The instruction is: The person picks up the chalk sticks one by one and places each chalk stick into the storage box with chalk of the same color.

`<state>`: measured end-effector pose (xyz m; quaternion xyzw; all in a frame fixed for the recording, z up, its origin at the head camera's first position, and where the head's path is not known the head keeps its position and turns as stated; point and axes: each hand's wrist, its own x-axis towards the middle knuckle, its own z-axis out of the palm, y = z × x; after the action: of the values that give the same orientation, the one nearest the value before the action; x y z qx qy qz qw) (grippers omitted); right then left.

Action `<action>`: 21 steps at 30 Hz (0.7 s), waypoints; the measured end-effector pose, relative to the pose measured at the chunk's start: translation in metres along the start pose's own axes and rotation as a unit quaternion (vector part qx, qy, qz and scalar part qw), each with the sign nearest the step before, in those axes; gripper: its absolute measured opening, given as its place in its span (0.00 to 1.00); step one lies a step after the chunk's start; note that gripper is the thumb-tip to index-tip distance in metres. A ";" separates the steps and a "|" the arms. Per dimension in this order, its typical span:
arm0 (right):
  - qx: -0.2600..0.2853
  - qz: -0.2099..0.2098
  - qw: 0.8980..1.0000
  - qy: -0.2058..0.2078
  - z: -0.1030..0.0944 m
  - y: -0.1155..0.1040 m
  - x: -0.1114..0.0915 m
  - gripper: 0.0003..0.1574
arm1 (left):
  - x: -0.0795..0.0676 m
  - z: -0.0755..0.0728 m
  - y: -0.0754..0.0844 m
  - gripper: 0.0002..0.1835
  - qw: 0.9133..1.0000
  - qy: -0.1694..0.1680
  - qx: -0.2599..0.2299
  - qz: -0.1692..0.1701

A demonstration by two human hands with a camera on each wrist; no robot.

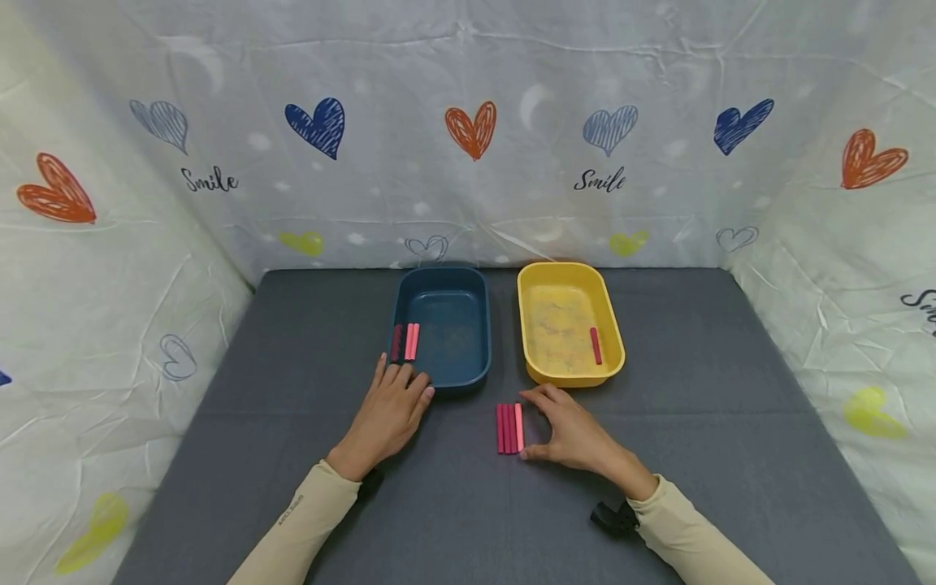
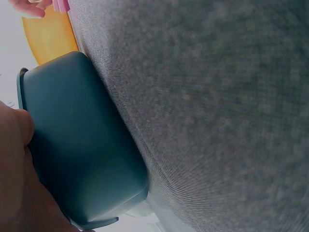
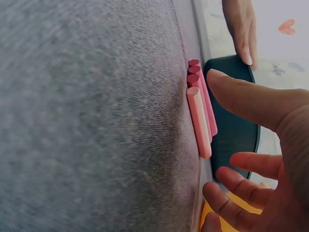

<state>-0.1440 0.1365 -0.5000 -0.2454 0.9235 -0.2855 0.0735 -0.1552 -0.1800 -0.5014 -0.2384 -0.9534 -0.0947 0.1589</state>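
In the head view, a row of round sticks lies on the grey cloth: three dark pink sticks [image 1: 506,428] and one light pink stick [image 1: 519,427] at the right end. My right hand [image 1: 574,431] is beside this row, thumb and index finger spread at the two ends of the light pink stick. In the right wrist view the thumb [image 3: 241,94] stands apart from the sticks. My left hand [image 1: 387,418] rests on the near left rim of a blue tray [image 1: 486,325]. Inside that tray lie two light pink sticks [image 1: 412,342] and a dark stick [image 1: 396,343].
A yellow tray [image 1: 617,345] stands right of the blue one, with one dark pink stick [image 1: 595,346] in it. Behind the trays hangs a white curtain [image 1: 468,195] with printed hearts. Grey cloth [image 1: 731,422] covers the table.
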 end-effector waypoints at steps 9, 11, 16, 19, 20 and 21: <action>0.005 0.014 1.000 -0.017 0.002 -0.001 0.003 0.56 | 0.000 0.000 0.000 0.12 1.000 0.006 -0.002 0.002; 0.004 0.013 1.000 -0.018 0.002 0.000 0.003 0.56 | -0.001 0.000 0.000 0.12 1.000 0.007 -0.001 0.002; 0.003 0.018 1.000 -0.021 0.004 0.000 0.004 0.57 | -0.001 0.000 0.000 0.12 1.000 0.005 -0.002 0.002; -0.004 0.022 0.999 -0.023 0.005 0.000 0.005 0.56 | -0.001 0.000 0.000 0.12 1.000 0.004 -0.003 0.001; -0.006 0.022 0.999 -0.023 0.005 0.000 0.005 0.56 | -0.001 -0.001 0.000 0.12 1.000 0.004 -0.002 0.001; -0.008 0.022 0.999 -0.023 0.006 0.000 0.006 0.56 | -0.001 -0.001 0.000 0.12 1.000 0.004 -0.002 0.001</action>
<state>-0.1475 0.1309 -0.5047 -0.2322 0.9291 -0.2703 0.0987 -0.1540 -0.1806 -0.5011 -0.2396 -0.9522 -0.0978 0.1622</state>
